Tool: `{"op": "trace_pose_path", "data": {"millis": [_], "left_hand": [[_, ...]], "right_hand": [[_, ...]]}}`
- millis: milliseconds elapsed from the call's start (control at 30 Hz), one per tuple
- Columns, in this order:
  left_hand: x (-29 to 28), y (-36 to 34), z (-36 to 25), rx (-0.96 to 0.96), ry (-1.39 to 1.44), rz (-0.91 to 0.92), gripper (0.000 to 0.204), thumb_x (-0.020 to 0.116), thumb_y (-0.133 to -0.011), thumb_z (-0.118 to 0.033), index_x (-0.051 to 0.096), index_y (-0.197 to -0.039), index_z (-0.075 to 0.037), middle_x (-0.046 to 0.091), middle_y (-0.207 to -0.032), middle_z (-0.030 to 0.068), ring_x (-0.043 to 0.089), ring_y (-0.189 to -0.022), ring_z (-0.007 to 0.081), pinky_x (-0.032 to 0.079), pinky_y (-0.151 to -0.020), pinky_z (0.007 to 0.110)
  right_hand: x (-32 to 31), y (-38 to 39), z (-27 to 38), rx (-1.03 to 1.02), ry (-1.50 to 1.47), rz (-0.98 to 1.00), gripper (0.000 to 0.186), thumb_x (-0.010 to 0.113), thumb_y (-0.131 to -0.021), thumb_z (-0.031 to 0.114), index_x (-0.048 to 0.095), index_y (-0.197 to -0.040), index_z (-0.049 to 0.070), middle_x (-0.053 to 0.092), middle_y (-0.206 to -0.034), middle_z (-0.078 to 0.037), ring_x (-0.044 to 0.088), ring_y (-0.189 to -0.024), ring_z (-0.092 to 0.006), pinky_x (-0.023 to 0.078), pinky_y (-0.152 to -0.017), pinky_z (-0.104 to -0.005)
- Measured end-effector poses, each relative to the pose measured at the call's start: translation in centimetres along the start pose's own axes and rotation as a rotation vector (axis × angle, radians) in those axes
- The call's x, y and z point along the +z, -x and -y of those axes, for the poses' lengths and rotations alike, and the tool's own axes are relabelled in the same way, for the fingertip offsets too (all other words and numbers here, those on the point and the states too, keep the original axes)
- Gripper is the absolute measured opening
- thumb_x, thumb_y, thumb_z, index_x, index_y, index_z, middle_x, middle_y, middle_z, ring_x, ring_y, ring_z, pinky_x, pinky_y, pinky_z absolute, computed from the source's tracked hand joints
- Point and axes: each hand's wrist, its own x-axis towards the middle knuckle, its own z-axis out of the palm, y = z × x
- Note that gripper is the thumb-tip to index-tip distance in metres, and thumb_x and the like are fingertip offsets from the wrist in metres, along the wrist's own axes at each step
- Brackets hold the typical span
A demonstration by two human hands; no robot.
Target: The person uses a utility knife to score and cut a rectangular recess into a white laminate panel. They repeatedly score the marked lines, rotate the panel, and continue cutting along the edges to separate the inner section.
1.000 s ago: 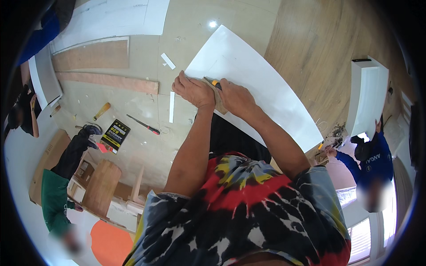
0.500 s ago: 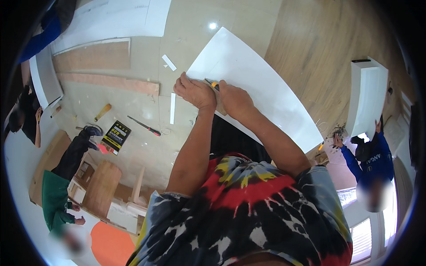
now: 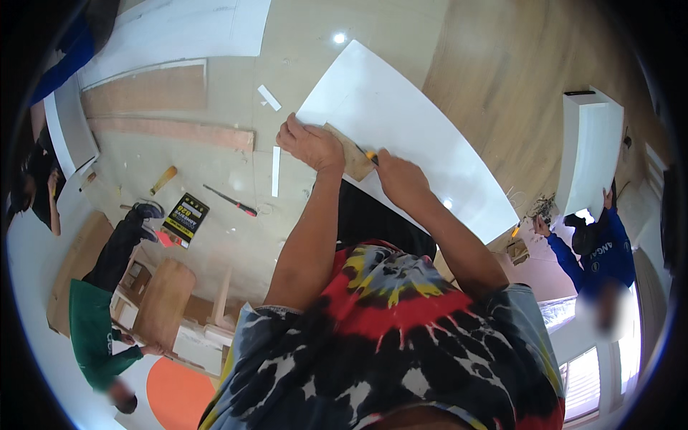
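White board (image 3: 416, 129), smooth and broad, lies in front of the person, partly covered near its left edge by a brown piece (image 3: 352, 161) and the left hand (image 3: 314, 146), whose fingers sit close together; any pinch cannot be told. Right hand (image 3: 403, 178) fingers wrap around a knife (image 3: 371, 156). White strip (image 3: 276, 172) and red-handled tool (image 3: 231, 201) lie leftward on the floor (image 3: 236, 168).

Wearing a tie-dye shirt (image 3: 387, 344), bursting yellow and grey toward the grip, flaring red behind that, splashing black and white farther back! Sporting short grey sleeves (image 3: 522, 309), baring forearms (image 3: 312, 240); showing black trousers (image 3: 373, 222) just behind the grip!
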Motion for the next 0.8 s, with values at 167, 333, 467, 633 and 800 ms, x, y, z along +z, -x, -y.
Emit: {"op": "trace_pose_path", "data": {"millis": [167, 333, 467, 633, 800], "left_hand": [[0.0, 0.1, 1.1, 0.054, 0.019, -0.041, 0.038, 0.045, -0.094, -0.002, 0.054, -0.131, 0.003, 0.048, -0.131, 0.0232, 0.042, -0.123, 0.0412, 0.037, -0.106, 0.054], [-0.3, 0.7, 0.7, 0.005, 0.007, 0.018, 0.040, 0.044, -0.096, -0.004, 0.052, -0.134, 0.002, 0.047, -0.133, 0.0229, 0.039, -0.128, 0.0404, 0.035, -0.109, 0.054], [-0.3, 0.1, 0.3, -0.022, 0.003, 0.029, 0.040, 0.044, -0.097, -0.007, 0.052, -0.135, 0.002, 0.047, -0.135, 0.0220, 0.039, -0.129, 0.0392, 0.034, -0.111, 0.052], [0.0, 0.0, 0.8, -0.014, 0.003, 0.004, 0.040, 0.045, -0.096, -0.009, 0.053, -0.134, 0.001, 0.048, -0.135, 0.0213, 0.039, -0.128, 0.0391, 0.034, -0.111, 0.052], [-0.8, 0.8, 1.1, 0.005, -0.025, 0.006, 0.039, 0.042, -0.100, -0.010, 0.054, -0.135, 0.001, 0.046, -0.133, 0.0222, 0.040, -0.127, 0.0386, 0.034, -0.111, 0.049]], "right_hand": [[-2.0, 2.0, -0.4, 0.037, 0.014, 0.044, 0.022, 0.049, -0.105, 0.021, 0.054, -0.106, 0.000, 0.070, -0.094, -0.025, 0.070, -0.090, -0.0440, 0.054, -0.080, -0.0545], [-2.6, -2.1, 1.4, -0.050, -0.087, -0.097, 0.028, 0.050, -0.106, 0.027, 0.053, -0.107, -0.001, 0.070, -0.098, -0.025, 0.070, -0.093, -0.0438, 0.054, -0.082, -0.0542], [-1.7, -4.4, 2.3, -0.070, -0.140, -0.069, 0.030, 0.049, -0.106, 0.029, 0.053, -0.108, -0.001, 0.070, -0.102, -0.024, 0.069, -0.096, -0.0432, 0.054, -0.083, -0.0531], [-1.4, -5.4, 3.0, -0.135, -0.064, -0.015, 0.029, 0.051, -0.105, 0.027, 0.053, -0.110, -0.001, 0.070, -0.102, -0.025, 0.070, -0.094, -0.0430, 0.055, -0.083, -0.0528], [-1.0, -4.8, 3.0, -0.166, -0.066, -0.019, 0.027, 0.052, -0.104, 0.026, 0.053, -0.109, -0.001, 0.071, -0.101, -0.025, 0.071, -0.093, -0.0428, 0.055, -0.082, -0.0527]]}}
